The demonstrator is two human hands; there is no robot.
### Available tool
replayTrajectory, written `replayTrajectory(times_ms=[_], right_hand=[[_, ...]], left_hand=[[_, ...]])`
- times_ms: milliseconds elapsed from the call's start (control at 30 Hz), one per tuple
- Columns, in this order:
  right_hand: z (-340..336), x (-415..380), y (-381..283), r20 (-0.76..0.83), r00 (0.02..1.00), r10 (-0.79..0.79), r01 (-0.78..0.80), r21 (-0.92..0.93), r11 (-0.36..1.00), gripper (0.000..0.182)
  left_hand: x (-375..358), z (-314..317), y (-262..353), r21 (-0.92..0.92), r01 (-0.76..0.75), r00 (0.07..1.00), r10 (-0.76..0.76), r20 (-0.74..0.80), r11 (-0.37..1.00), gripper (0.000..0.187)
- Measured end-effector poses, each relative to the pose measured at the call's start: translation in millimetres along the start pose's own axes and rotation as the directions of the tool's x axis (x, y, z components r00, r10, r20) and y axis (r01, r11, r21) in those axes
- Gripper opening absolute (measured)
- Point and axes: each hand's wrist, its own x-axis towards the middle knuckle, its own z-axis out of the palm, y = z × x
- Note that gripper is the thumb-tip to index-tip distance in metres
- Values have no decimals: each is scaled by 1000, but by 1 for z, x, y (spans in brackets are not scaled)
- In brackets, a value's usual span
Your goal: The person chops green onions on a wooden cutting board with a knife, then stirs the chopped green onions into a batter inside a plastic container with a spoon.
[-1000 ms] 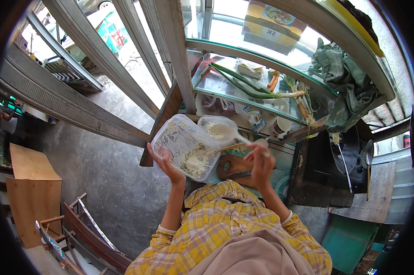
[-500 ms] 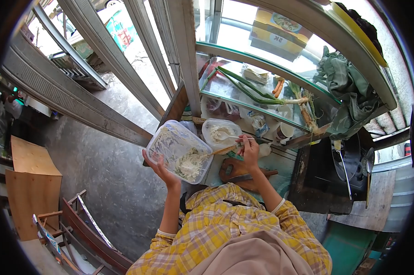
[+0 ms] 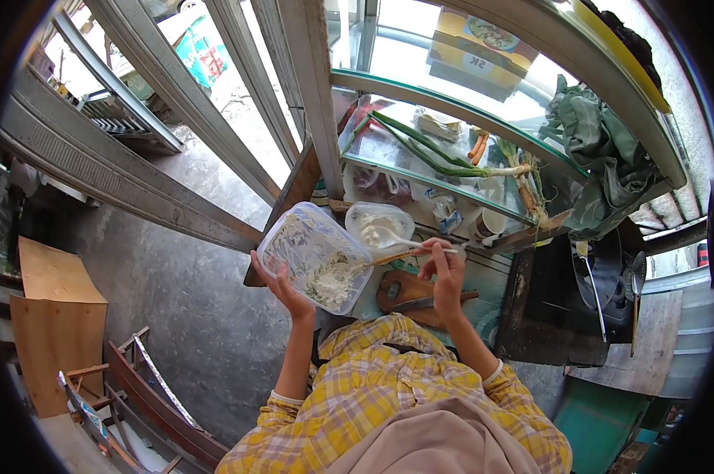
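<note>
Stall counter; chopsticks (image 3: 396, 255) between fingers (image 3: 434, 251).

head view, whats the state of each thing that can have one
plastic container: open, tilted, held up by the left hand, part full of white mix
chopsticks: gripped in the right hand, tips in the mix
small tub: open, spoon inside
knife: lying flat on the cutting board
</note>
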Motion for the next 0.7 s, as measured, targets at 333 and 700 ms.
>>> replayTrajectory(times_ms=[333, 700], right_hand=[[30, -49, -1, 440, 862, -251, 449, -435, 780, 12], [-6, 0, 5, -45, 930, -365, 319, -397, 861, 14]], left_hand=[[-4, 10, 10, -16, 40, 999, -40, 17, 999, 67], [-3, 7, 12, 3, 41, 999, -41, 23, 999, 68]])
